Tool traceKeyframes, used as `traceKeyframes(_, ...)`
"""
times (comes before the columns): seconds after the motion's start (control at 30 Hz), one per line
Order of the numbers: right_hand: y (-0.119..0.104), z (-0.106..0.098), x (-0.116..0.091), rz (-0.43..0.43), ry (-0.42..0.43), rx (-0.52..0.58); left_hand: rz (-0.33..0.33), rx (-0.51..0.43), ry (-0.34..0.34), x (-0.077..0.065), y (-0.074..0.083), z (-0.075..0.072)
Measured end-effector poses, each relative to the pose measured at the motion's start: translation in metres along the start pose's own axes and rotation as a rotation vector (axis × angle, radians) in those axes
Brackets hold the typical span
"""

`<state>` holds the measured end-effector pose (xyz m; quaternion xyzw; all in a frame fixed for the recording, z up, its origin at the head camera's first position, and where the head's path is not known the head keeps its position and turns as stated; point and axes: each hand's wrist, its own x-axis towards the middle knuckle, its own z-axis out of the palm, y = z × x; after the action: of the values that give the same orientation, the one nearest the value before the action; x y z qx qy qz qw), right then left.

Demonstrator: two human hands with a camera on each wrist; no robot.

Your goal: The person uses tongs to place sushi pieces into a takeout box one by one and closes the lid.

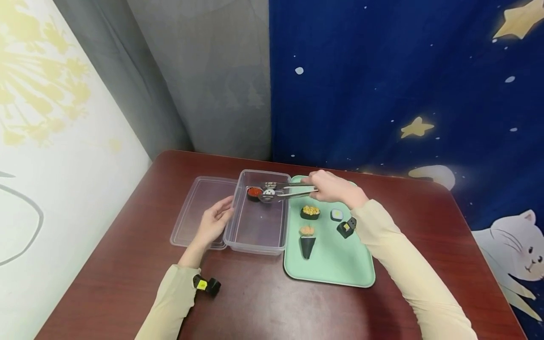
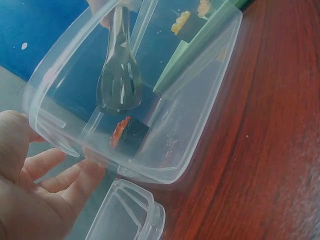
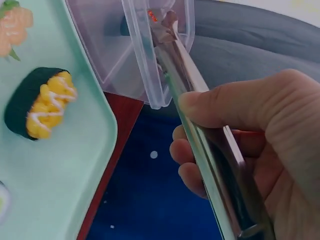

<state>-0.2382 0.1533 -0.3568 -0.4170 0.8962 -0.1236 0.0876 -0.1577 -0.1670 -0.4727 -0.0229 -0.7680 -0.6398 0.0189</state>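
Clear plastic, thin and glossy, was seen in the deep rectangular box and in the flat, round-cornered lid, which was partly covered by the box's left side. Near the box's far left corner, a red-topped sushi piece, grainy above and dark-wrapped below, was set on the box's floor. Shiny metal tongs with slotted, spoon-like heads were held over the box; between the heads a rounded white piece with dark marks was seen, though how firmly it was pinched could not be told. On the smooth mint-green tray beside the box, a yellow-topped sushi piece, a small white-faced roll and a dark cone with a pale orange top were laid out. Box, lid and tray were carried by the reddish-brown, glossy worktop.

The right forearm was stretched diagonally over the tray in a creased cream sleeve. By the right hand, the tongs were held in a closed grip, thumb laid along them and fingers curled round. The left hand was held beside the box, its grip relaxed and parted, nothing enclosed, its fingertips rested against the outer left wall.
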Motion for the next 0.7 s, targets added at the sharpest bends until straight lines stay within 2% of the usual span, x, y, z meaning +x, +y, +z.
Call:
traceKeyframes(0.23,-0.012,-0.018,0.022,0.079,-0.151,-0.083,0.002,0.0,-0.002,0.0,0.001,-0.001)
traceKeyframes(0.47,-0.024,-0.022,0.037,0.128,-0.221,-0.121,0.002,0.004,-0.004,0.0,0.0,0.0)
traceKeyframes(0.7,-0.032,-0.021,0.045,0.159,-0.246,-0.158,-0.01,0.006,-0.001,-0.001,0.001,0.001)
